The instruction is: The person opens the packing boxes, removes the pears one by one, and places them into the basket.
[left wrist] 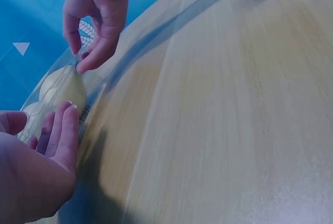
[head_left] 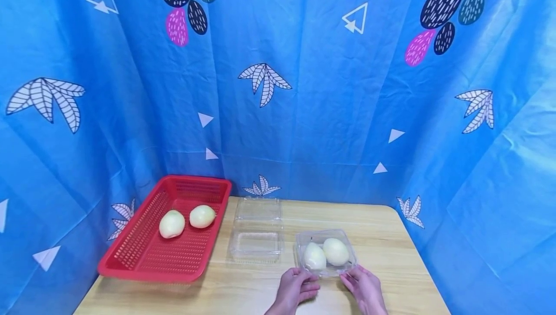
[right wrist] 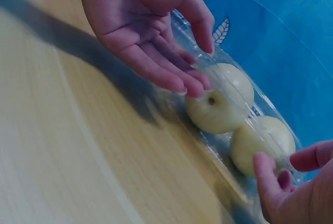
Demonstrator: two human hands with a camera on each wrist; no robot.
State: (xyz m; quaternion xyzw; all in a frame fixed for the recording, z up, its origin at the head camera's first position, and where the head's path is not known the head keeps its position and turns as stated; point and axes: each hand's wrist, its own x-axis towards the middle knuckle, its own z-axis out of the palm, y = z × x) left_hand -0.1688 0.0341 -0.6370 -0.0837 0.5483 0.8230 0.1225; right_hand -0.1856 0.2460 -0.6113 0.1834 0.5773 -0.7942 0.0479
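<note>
A clear plastic clamshell box [head_left: 326, 237] with its lid down stands on the table, holding pale yellow-green round fruits [head_left: 336, 252] that look like pears. At its front left corner, my left hand [head_left: 295, 290] has the thumb on the lid edge and fingers below, pinching the rim. My right hand [head_left: 366, 288] pinches the front right corner; in the left wrist view this right hand [left wrist: 101, 21] has thumb and forefinger together on the rim. The right wrist view shows a dark stem pit on one fruit [right wrist: 210, 110]. Parts of the rim are hidden behind fingers.
Left of the box lies a second clear clamshell [head_left: 257, 228], its lid swung open toward the back. A red plastic basket [head_left: 197, 262] at the left holds two similar fruits [head_left: 172, 224]. The wooden table [head_left: 243, 288] is bordered by a blue patterned curtain [head_left: 278, 131].
</note>
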